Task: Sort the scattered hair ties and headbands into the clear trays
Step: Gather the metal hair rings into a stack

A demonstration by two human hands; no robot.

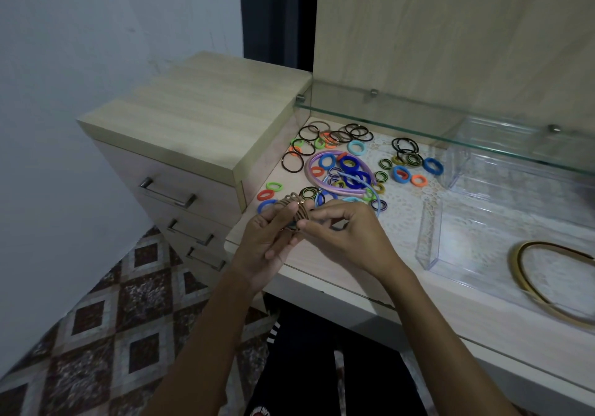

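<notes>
My left hand (264, 241) holds a bundle of thin brown hair ties (294, 212) looped round its fingers, just above the table's front left corner. My right hand (346, 233) pinches the same bundle from the right. Behind them lie several scattered hair ties (349, 164) in black, blue, orange, green and striped colours, with a purple headband (314, 175) and a blue headband (360, 179) among them. A clear tray (433, 238) at the right holds a gold headband (547, 274). A second clear tray (457, 164) stands behind it, under the glass shelf.
A glass shelf (418, 113) runs over the back of the wooden table (354, 290). A drawer unit (193, 119) with metal handles stands higher at the left. A white lace mat (409, 196) covers part of the table. Patterned floor lies below left.
</notes>
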